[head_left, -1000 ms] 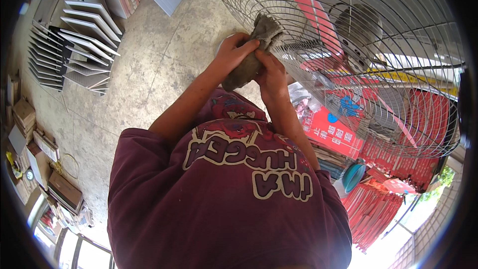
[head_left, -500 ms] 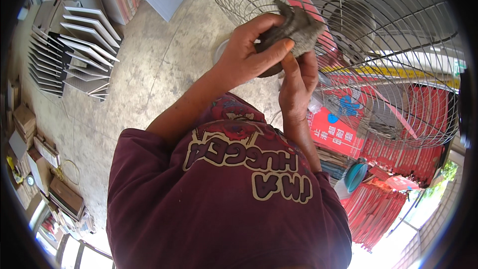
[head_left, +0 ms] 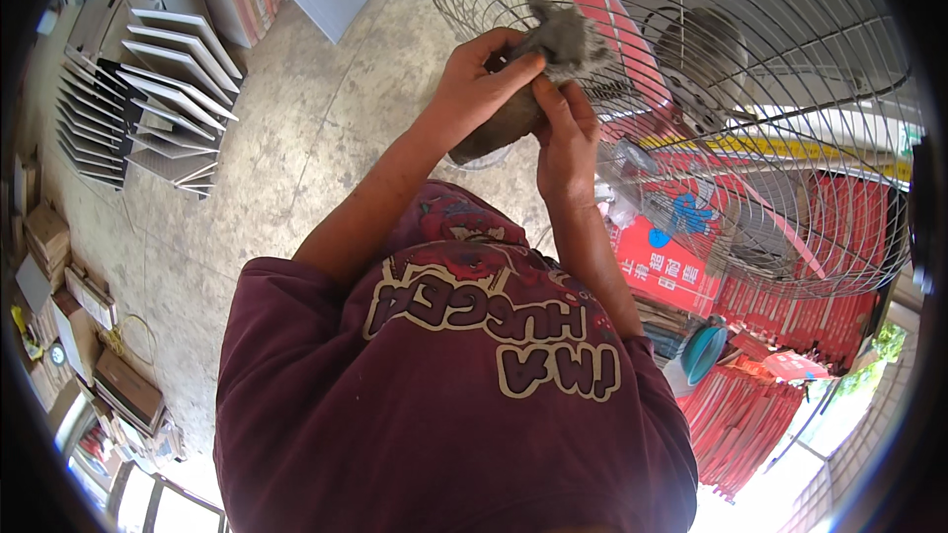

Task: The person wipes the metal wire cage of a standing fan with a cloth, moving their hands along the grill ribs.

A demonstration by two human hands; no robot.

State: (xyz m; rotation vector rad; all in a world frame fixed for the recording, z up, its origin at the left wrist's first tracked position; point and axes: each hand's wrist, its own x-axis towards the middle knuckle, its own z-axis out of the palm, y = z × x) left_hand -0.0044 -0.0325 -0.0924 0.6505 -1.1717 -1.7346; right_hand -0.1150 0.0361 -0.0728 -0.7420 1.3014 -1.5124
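Note:
A crumpled grey rag (head_left: 502, 126), with a fuzzy, dusty-looking patch on its upper part, is bunched up between my two hands. My left hand (head_left: 481, 84) grips it from the left, thumb laid along its front. From the right, my right hand (head_left: 566, 138) pinches the same rag, its fingertips close to my left thumb. Right behind the rag stands the wire guard of a large fan (head_left: 790, 138). A red band (head_left: 602, 0) crosses the guard, and a dark round motor (head_left: 706, 44) shows through the wires. Parts of my fingers are hidden behind the rag.
At the left, a rack of tilted panels (head_left: 183, 69) stands on the concrete floor (head_left: 306, 118). Cardboard boxes (head_left: 128, 390) line the lower left. Red stacked cartons (head_left: 741, 424) and a teal round item (head_left: 704, 355) are at the right, below the fan.
Both hands have moved slightly left with the rag. More of its darker lower part now hangs below my fingers, and its upper part has shifted away from the guard's centre.

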